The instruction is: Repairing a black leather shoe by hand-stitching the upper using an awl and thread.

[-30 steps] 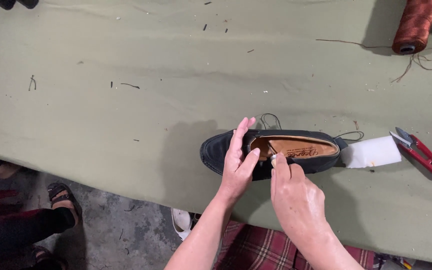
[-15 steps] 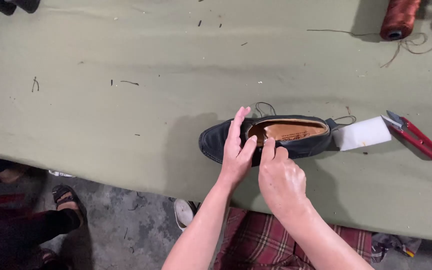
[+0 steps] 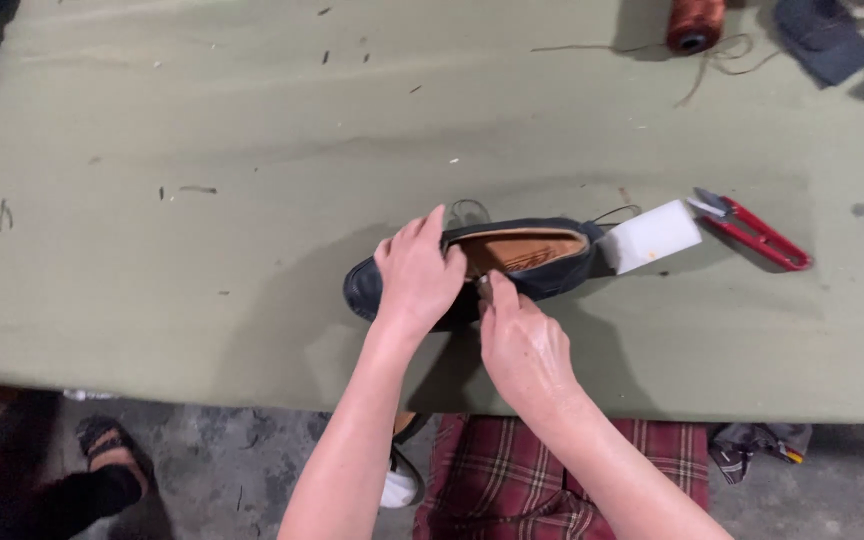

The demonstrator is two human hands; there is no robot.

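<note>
A dark navy shoe (image 3: pixel 552 272) with a tan leather lining lies on its sole on the olive-green table (image 3: pixel 202 250), toe pointing left. My left hand (image 3: pixel 417 275) is laid over the front of the shoe, fingers curled around its upper and holding it down. My right hand (image 3: pixel 522 345) sits at the shoe's near side, fingertips pinched at the edge of the opening; what they pinch is too small to tell. Thin dark laces trail behind the shoe.
A white block (image 3: pixel 657 235) lies against the shoe's heel, with red thread snips (image 3: pixel 752 232) just right of it. A rust-coloured thread spool (image 3: pixel 694 25) and a dark cloth piece (image 3: pixel 824 40) sit at the far edge. Another person's sandalled feet (image 3: pixel 102 455) show below left.
My left hand has closed down over the shoe's front, where its fingers were raised before. My right hand stays pinched at the near rim. The camera view has drifted.
</note>
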